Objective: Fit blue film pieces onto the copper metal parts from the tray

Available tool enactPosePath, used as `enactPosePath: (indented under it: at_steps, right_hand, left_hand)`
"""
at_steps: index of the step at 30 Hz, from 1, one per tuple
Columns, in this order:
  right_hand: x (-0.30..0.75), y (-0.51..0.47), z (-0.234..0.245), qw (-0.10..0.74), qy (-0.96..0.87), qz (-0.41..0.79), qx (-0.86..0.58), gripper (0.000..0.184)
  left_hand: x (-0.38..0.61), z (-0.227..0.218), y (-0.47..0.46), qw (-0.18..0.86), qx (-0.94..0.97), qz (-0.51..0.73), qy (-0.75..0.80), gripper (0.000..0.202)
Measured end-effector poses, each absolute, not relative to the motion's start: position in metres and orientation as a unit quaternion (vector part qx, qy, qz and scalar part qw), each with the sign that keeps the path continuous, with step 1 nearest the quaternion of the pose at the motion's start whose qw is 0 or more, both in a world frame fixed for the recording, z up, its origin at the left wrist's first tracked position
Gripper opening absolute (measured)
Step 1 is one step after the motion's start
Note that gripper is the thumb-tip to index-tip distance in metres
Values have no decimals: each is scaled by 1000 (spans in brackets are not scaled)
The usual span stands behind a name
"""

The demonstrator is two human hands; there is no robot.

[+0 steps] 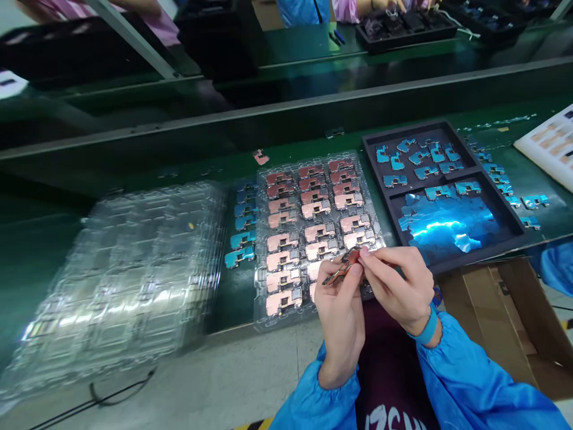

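My left hand (pixel 342 316) is closed around a small copper-coloured circuit board (pixel 336 276), thumb on top. The thumb and fingertips of my right hand (pixel 400 289) pinch at the right end of the same board; whether a thin film lies between them I cannot tell. Both hands hover over the near right corner of a clear plastic tray (pixel 262 319). In it lie rows of copper-coloured circuit boards (pixel 282 261), partly covered by my hands. Left of that tray, several blue-faced boards (pixel 239 257) form a column on the green bench.
A stack of clear trays (pixel 147 269) stands at left. On the right, a black divided tray (pixel 389 210) holds blue boards and shiny blue film pieces (pixel 452 224). More blue boards (pixel 535 201) lie beyond it. A cardboard box (pixel 496 322) sits below. Co-workers' hands (pixel 394 5) show across the bench.
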State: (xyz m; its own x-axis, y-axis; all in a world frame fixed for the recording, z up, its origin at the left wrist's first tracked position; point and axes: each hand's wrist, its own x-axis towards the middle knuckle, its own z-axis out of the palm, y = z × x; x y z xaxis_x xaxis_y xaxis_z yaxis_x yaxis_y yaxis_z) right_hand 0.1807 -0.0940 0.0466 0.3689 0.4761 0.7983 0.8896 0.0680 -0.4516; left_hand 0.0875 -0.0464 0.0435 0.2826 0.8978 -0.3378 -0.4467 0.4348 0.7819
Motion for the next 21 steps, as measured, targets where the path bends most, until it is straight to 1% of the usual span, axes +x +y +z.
enactPosePath:
  at_steps: [2,6,11,13,16,18,21]
  right_hand:
    - [181,-93,47,522,-520,-192,-648,39]
    - [180,-92,48,544,-505,-160,-650,35]
    - [182,-90,52,559,-512,-149,-635,33]
    - [185,-89,54,574,-514,-124,-626,29]
    - [194,-88,56,590,-524,-66,-610,20]
    - [200,-89,56,588,-538,-28,-603,14]
    - [207,-90,57,577,-555,-2,-600,11]
  left_hand:
    - [88,43,-47,737,289,462,399,43]
    - [88,42,-47,721,312,466,407,43]
    - [86,38,-47,698,321,486,415,42]
    - [86,37,-47,696,325,489,414,41]
    - [86,37,-47,699,317,492,410,40]
    - [87,38,-47,701,313,494,408,41]
    - [88,39,-47,704,318,491,403,41]
